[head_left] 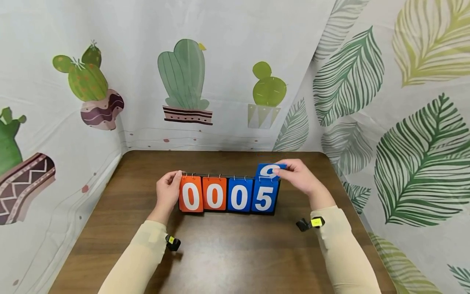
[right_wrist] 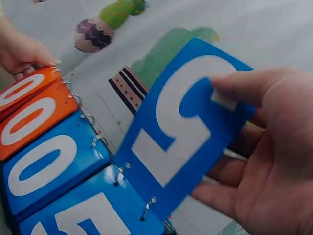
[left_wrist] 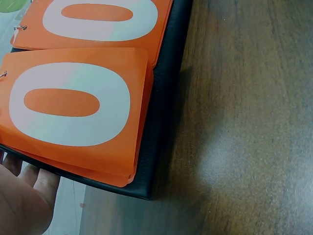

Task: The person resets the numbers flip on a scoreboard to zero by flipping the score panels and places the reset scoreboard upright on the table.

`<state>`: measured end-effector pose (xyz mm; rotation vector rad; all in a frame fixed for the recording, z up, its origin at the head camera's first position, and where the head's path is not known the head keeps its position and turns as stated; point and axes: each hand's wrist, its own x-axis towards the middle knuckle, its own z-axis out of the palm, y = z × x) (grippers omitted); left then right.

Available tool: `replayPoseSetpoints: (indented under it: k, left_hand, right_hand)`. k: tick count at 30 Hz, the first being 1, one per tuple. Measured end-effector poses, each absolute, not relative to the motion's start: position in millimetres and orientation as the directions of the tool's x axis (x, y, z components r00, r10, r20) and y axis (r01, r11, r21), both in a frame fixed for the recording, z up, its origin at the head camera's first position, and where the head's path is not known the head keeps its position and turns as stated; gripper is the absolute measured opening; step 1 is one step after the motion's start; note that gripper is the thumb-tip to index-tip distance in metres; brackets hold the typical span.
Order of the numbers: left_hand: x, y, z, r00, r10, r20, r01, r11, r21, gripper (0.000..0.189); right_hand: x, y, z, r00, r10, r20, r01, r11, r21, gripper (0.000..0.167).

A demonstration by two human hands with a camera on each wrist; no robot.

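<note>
A tabletop flip scoreboard [head_left: 240, 196] stands on the table, showing 0 0 on orange cards and 0 5 on blue cards. My left hand [head_left: 167, 194] holds its left end, thumb at the top corner by the first orange card [left_wrist: 115, 122] and fingers behind the black backing [left_wrist: 164, 103]. At the other end, my right hand [head_left: 299, 176] pinches a raised blue card [right_wrist: 168, 115] between thumb and fingers. That card tilts up over the top edge on its metal rings [right_wrist: 149, 208], its white 5 facing the right wrist camera. Below it hangs another blue 5 card [right_wrist: 90, 218].
The brown wooden table [head_left: 235, 253] extends in front of the scoreboard and to both sides. Behind it hangs a white cloth [head_left: 227, 24] printed with potted cacti, and at the right a leaf-patterned cloth [head_left: 385, 102]. Each sleeve carries a small black wrist camera [head_left: 173, 243].
</note>
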<state>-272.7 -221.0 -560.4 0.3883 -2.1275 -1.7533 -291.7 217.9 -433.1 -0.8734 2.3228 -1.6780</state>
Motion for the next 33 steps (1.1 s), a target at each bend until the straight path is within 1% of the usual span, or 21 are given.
replayPoseSetpoints:
  k: [3, 7, 12, 16, 23, 28, 33]
  left_hand:
    - [-274, -221, -561, -0.898, -0.429, 0.101, 0.017, 0.196, 0.980, 0.039]
    - [-274, -221, -561, -0.897, -0.431, 0.101, 0.019, 0.191, 0.981, 0.038]
    - [-275, -221, -562, -0.894, -0.436, 0.103, 0.020, 0.192, 0.981, 0.039]
    - [-274, -221, -561, -0.893, -0.436, 0.109, 0.024, 0.197, 0.980, 0.039]
    - [-274, -221, -560, -0.892, -0.434, 0.129, 0.044, 0.201, 0.979, 0.039]
    - [-274, -221, -560, -0.895, -0.431, 0.120, 0.032, 0.206, 0.978, 0.040]
    - [-274, -220, -558, -0.895, -0.430, 0.117, 0.034, 0.197, 0.980, 0.038]
  right_hand:
    - [-275, 212, -432, -0.777, -0.593, 0.209, -0.462, 0.313, -0.830, 0.023]
    - [-252, 205, -437, -0.753, -0.631, 0.185, -0.508, 0.380, -0.773, 0.027]
    - [-232, 201, -452, -0.744, -0.635, 0.208, -0.553, 0.409, -0.726, 0.029]
    - [-222, 199, -465, -0.750, -0.627, 0.212, -0.575, 0.458, -0.678, 0.029]
    - [-209, 191, -492, -0.804, -0.561, 0.195, -0.550, 0.577, -0.604, 0.028]
    - [-199, 184, -513, -0.844, -0.483, 0.231, -0.523, 0.652, -0.549, 0.029]
    - [-189, 177, -530, -0.875, -0.421, 0.240, -0.481, 0.696, -0.532, 0.030]
